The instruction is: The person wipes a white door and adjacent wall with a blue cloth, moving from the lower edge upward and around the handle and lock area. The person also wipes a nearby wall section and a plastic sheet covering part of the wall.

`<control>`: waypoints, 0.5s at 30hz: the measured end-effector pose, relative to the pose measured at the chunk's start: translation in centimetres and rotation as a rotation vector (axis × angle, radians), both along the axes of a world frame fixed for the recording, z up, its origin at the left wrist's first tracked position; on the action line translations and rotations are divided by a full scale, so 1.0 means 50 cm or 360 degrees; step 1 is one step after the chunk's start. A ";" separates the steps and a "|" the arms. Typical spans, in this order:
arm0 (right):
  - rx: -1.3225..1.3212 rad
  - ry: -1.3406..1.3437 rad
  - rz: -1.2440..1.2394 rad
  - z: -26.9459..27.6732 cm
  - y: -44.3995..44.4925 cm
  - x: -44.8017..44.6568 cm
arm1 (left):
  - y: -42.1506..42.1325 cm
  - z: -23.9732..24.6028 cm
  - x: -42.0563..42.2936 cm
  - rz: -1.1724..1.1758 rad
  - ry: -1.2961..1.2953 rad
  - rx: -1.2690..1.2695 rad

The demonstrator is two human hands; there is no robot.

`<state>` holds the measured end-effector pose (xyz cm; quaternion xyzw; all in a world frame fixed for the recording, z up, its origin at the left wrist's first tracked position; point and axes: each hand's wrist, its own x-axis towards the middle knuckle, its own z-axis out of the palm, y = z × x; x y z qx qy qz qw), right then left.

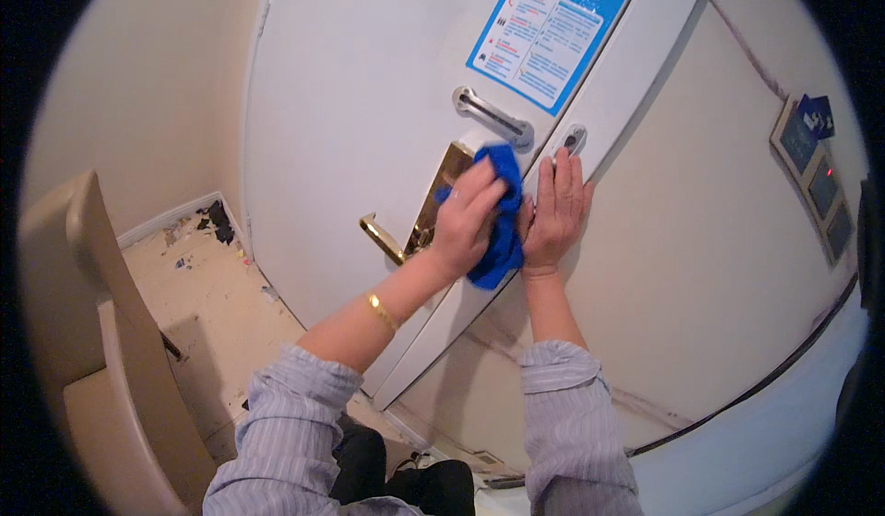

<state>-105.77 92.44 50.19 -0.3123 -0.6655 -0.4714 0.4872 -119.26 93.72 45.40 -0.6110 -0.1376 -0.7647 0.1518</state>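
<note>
My left hand (470, 218) grips a blue cloth (496, 253) against the brass lock plate (442, 191) of a white door (346, 115). The brass lever handle (382, 239) sticks out to the left of that plate. Above the cloth, a metal door guard bar (492, 116) is fixed to the door. My right hand (556, 208) lies flat on the white door frame (622, 87), fingers extended and apart, with its fingertips just below a small metal catch (572, 138). A blue and white notice (546, 39) bearing writing is stuck on the door.
A beige chair (131, 350) stands at the left. Dark scraps and litter (220, 222) lie on the floor by the corner. A switch panel (819, 184) is on the wall at the right, above a pale blue surface (760, 405) at the lower right.
</note>
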 end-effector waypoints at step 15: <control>-0.0028 0.0032 0.0148 -0.006 -0.018 0.005 | 0.062 0.071 0.037 0.0552 0.0328 0.0051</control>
